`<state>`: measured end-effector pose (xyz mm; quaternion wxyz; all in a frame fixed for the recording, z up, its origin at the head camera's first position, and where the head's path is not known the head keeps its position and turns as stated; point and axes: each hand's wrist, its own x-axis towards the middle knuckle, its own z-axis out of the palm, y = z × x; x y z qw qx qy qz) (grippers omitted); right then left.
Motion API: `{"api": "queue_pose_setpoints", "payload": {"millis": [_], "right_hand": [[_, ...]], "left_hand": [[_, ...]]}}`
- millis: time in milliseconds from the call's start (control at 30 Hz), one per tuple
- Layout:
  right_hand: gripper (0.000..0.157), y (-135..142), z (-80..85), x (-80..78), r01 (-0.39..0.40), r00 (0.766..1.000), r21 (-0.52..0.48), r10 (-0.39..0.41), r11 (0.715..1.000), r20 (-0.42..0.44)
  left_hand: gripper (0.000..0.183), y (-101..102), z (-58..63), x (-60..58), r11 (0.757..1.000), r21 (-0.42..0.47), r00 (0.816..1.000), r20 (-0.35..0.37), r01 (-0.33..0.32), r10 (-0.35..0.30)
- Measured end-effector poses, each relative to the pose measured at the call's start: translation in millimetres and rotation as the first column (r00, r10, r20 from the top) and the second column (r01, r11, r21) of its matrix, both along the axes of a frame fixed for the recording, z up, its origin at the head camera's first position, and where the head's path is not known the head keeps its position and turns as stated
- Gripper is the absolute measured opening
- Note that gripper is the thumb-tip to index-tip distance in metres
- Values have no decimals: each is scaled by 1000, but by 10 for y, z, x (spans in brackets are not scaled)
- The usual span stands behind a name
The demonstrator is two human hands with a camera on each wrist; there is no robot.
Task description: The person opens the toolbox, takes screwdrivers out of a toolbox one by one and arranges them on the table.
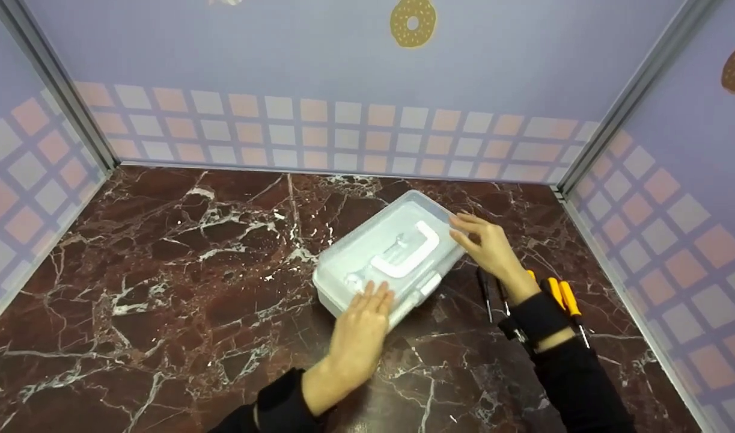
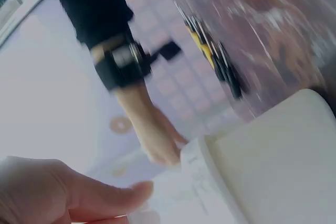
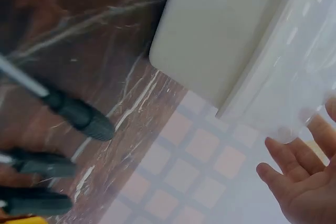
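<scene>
A white plastic storage box [image 1: 337,300] with a clear lid [image 1: 373,234] sits at an angle on the table, its lid down. Set into the lid is a white carrying handle [image 1: 420,257], and a white latch [image 1: 429,284] shows on the near side. My left hand [image 1: 360,331] rests its straight fingers on the lid's near left corner; in the left wrist view its thumb [image 2: 113,200] lies by the lid edge. At the far right end, my right hand [image 1: 487,243] touches the lid edge with relaxed fingertips, as the right wrist view also shows [image 3: 310,177].
Right of the box, partly under my right forearm, lie several screwdrivers, some with yellow handles [image 1: 570,297] and one dark [image 1: 484,294]. Dark red marbled tabletop [image 1: 163,288] spreads to the left. Lilac panels [image 1: 283,60] with checks enclose the back and sides.
</scene>
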<state>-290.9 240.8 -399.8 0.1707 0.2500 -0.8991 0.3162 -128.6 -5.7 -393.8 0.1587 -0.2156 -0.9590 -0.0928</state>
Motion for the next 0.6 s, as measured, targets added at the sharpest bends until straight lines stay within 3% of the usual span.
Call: {"api": "queue_pose_setpoints", "payload": {"millis": [333,500,600], "right_hand": [[33,58,-69,556,41,989,27,-37,999,-144],[35,-9,-91,799,107,981,28,-101,994,-164],[34,-56,-124,876,162,963,47,-147,986,-228]], "left_hand": [[39,-352,-32,-261,981,173,989,-101,-86,105],[40,-425,-51,-347,974,199,981,-136,-112,140],[39,-443,-71,-371,975,193,972,-184,-107,143]]}}
